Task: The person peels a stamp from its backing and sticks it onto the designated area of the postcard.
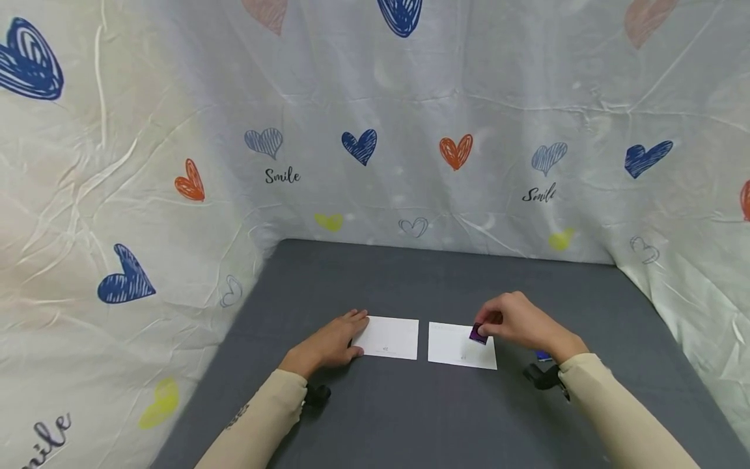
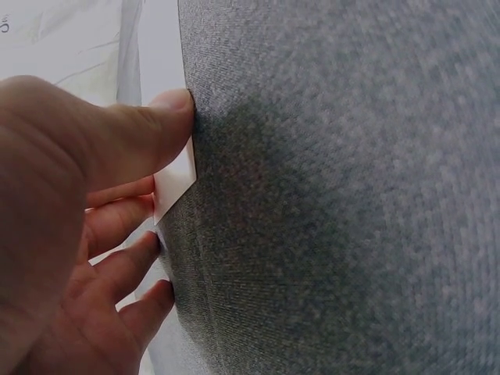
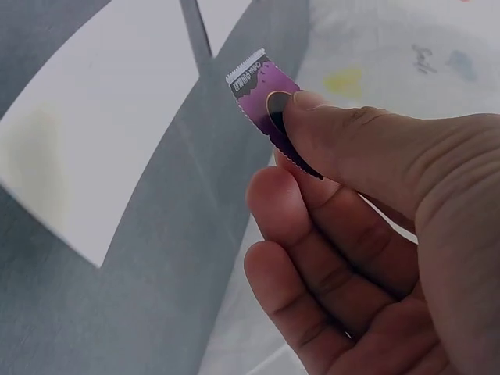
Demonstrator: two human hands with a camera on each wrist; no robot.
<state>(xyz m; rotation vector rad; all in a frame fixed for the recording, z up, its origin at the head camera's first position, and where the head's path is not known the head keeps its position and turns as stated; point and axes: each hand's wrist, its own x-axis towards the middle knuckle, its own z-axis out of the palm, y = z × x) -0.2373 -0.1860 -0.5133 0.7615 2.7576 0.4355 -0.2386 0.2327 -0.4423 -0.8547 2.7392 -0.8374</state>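
Two white cards lie side by side on the grey table, a left card point(image 1: 389, 337) and a right card point(image 1: 448, 344), each with tiny print near its lower edge. My left hand point(image 1: 334, 339) rests at the left card's left edge; in the left wrist view the thumb point(image 2: 148, 133) lies on the card's near edge. My right hand point(image 1: 521, 320) pinches a small purple stamp point(image 3: 262, 98) between thumb and fingers, over the right card. Serrated edges and a dark oval show on the stamp. The thumb covers part of it.
A small blue item point(image 1: 543, 355) lies on the table point(image 1: 422, 417) by my right wrist, partly hidden. Black straps with cameras sit on both wrists. A white curtain point(image 1: 410, 91) printed with hearts hangs behind and beside the table.
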